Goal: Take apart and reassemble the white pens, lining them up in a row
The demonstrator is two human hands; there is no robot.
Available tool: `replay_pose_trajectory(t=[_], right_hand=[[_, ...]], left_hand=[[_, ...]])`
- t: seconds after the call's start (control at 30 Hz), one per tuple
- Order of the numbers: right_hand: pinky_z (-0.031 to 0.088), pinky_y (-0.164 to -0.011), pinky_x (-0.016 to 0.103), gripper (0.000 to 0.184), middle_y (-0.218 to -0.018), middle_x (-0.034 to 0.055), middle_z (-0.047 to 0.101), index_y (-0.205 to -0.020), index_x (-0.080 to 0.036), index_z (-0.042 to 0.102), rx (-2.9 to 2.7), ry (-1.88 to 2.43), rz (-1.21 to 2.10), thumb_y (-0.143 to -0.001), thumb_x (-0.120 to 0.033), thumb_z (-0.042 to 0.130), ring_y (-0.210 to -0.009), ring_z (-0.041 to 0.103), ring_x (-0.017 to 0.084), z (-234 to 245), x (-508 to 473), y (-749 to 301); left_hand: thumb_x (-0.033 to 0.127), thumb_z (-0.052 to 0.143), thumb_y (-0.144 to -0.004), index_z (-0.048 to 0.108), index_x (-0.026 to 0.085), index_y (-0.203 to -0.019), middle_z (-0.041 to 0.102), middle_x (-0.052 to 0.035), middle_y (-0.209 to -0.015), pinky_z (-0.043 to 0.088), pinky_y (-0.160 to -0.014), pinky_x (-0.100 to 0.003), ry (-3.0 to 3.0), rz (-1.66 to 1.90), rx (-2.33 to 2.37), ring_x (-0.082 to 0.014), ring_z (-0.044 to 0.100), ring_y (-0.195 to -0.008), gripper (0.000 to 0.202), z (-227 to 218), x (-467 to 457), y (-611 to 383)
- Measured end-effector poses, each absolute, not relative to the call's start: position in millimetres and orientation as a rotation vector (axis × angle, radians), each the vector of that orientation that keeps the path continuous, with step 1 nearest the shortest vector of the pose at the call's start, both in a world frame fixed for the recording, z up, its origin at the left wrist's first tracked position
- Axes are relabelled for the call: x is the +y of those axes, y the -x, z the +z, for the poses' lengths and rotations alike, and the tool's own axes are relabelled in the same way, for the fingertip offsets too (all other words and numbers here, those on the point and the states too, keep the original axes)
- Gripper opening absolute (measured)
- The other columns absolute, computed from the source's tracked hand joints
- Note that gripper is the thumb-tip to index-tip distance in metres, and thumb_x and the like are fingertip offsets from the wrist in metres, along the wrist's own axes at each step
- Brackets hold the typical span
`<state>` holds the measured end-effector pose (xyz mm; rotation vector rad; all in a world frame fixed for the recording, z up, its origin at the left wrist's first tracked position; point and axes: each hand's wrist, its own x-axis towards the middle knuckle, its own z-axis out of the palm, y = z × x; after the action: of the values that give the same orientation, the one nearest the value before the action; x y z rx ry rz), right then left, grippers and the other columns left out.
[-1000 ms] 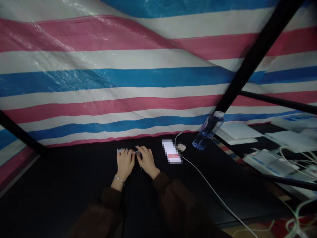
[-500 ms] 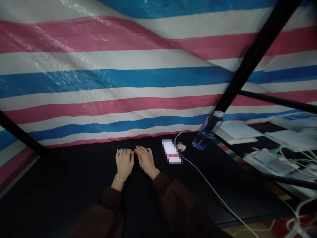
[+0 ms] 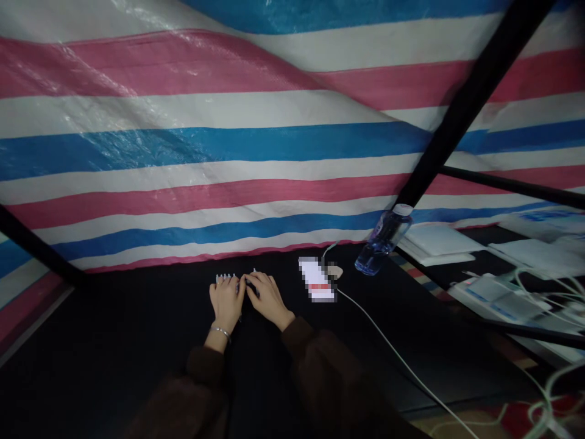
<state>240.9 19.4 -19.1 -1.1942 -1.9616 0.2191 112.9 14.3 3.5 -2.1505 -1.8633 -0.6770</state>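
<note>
Dark object (image 3: pixel 252 289), too small and too shadowed to identify, lies between my hands near the far edge of the black table (image 3: pixel 137 360), below the hanging striped tarp (image 3: pixel 214 143). In the last half second my left hand (image 3: pixel 225 299), with a silver bracelet (image 3: pixel 220 332) at its wrist, and my right hand (image 3: pixel 267 297) have drawn tighter together and shifted slightly left. My right fingers (image 3: pixel 258 281) now reach across to meet my left fingertips (image 3: pixel 227 278), closing the narrow gap that showed earlier and hiding more of the object. Both hands are curved and low over the table, neither spread flat nor balled into fists. I cannot tell from this view whether either hand is gripping the object or only touching it. Brown sleeves (image 3: pixel 315 366) run back toward me. Just right of my hands lies a pixelated white slip (image 3: pixel 316 279), with a white cable (image 3: pixel 388 353) trailing from beside it toward the near edge. Farther right, a plastic water bottle (image 3: pixel 382 242) lies tilted against a black pole (image 3: pixel 475 103), near stacked white pads (image 3: pixel 439 239).
</note>
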Motion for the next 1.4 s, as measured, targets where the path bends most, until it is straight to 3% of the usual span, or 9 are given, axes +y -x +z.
replay_pose_trajectory(t=[0.4,0.6,0.77,0.93,1.07,1.4], right_hand=[[0.034,-0.081,0.033,0.017,-0.089,0.0045,0.066,-0.09,-0.019,0.063,-1.844,1.254,0.208,-0.085,-0.013,0.048,-0.088,0.058,0.017,-22,24,-243],[0.03,-0.087,0.035,0.034,-0.099,0.0052,0.064,-0.107,-0.024,0.062,-1.79,1.312,0.149,-0.086,-0.008,0.041,-0.096,0.055,0.017,-23,23,-245],[0.035,-0.084,0.034,0.033,-0.1,0.0061,0.064,-0.107,-0.024,0.063,-1.671,1.384,0.232,-0.087,-0.012,0.039,-0.094,0.057,0.017,-27,26,-246],[0.046,-0.076,0.031,0.034,-0.103,0.0084,0.064,-0.119,-0.02,0.051,-1.417,1.401,0.378,-0.09,-0.023,0.035,-0.089,0.062,0.019,-38,33,-244],[0.05,-0.069,0.03,0.039,-0.103,0.0091,0.065,-0.128,-0.02,0.039,-1.321,1.385,0.448,-0.091,-0.027,0.033,-0.081,0.064,0.018,-46,37,-244],[0.052,-0.065,0.03,0.041,-0.099,0.0097,0.066,-0.13,-0.021,0.038,-1.285,1.345,0.426,-0.09,-0.03,0.034,-0.078,0.066,0.019,-52,42,-244]], left_hand=[[0.039,0.033,-0.089,0.063,0.02,-0.069,0.066,-0.007,-0.07,0.029,-0.068,-0.033,2.054,-0.771,-1.958,-0.0234,0.054,-0.08,0.04,0,16,-111],[0.037,0.036,-0.087,0.061,0.019,-0.07,0.066,-0.0076,-0.077,0.031,-0.07,-0.034,2.014,-0.897,-2.027,-0.0238,0.053,-0.083,0.035,6,12,-114],[0.029,0.042,-0.082,0.06,0.02,-0.086,0.064,-0.008,-0.089,0.035,-0.075,-0.038,1.971,-0.965,-2.097,-0.0257,0.051,-0.089,0.021,4,13,-113],[0.02,0.035,-0.083,0.056,0.017,-0.102,0.057,-0.0109,-0.097,0.042,-0.08,-0.036,2.002,-1.266,-2.084,-0.0224,0.053,-0.092,0.029,-5,19,-110],[0.025,0.033,-0.087,0.052,0.018,-0.107,0.056,-0.0106,-0.1,0.045,-0.082,-0.033,2.035,-1.558,-2.025,-0.0198,0.056,-0.094,0.029,-10,24,-110],[0.041,0.032,-0.089,0.046,0.018,-0.11,0.058,-0.0007,-0.067,0.043,-0.053,-0.025,2.095,-1.806,-2.232,-0.0134,0.057,-0.053,0.035,-10,21,-112]])
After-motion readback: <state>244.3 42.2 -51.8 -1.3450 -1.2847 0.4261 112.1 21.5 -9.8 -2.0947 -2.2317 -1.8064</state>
